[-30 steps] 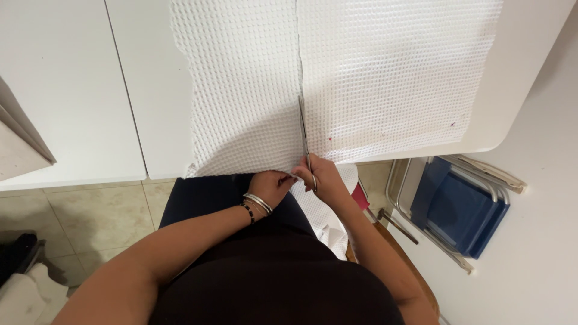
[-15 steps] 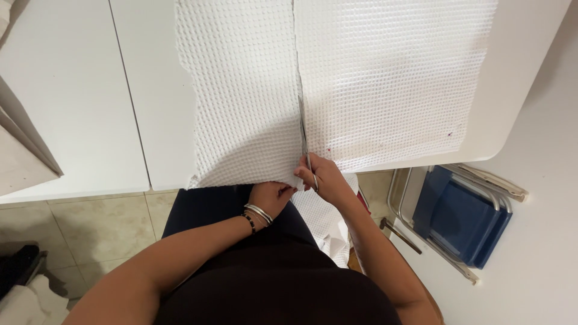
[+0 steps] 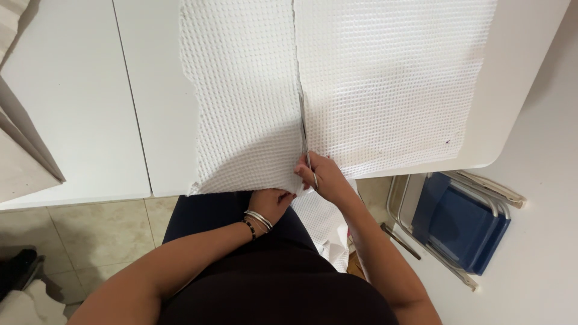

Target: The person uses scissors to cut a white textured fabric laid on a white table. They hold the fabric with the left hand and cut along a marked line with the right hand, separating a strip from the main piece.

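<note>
- We are looking down at our own two hands working a sheet of white waffle fabric (image 3: pixel 253 90) spread over the white table (image 3: pixel 78 108), its near end hanging off the table edge toward our lap.
- Our right hand (image 3: pixel 319 177) is gripping a pair of scissors (image 3: pixel 304 141), fingers curled through the handles, the blades pointing away from the fingertips along a cut line that is running up the cloth.
- Our left hand (image 3: pixel 271 201) is pinching the near hem of the cloth just left of the scissors, fingers closed on the fabric, bracelets (image 3: pixel 257 219) showing at the wrist.
- Judging the cloth: it is looking light, soft and limp, not slippery thanks to the waffle texture; it will probably sag and bunch unless kept taut, so the hem close beside the blades seems the best place to hold.
- Beyond the fingertips the fabric is lying flat, with a long stretch for the blades to travel.
- Left of the fingers we are seeing bare tabletop and a seam between two panels; right of them the table's rounded corner is ending near the cloth edge.
- Below our right wrist a folded blue chair (image 3: pixel 463 222) is leaning, narrowing elbow room there.
</note>
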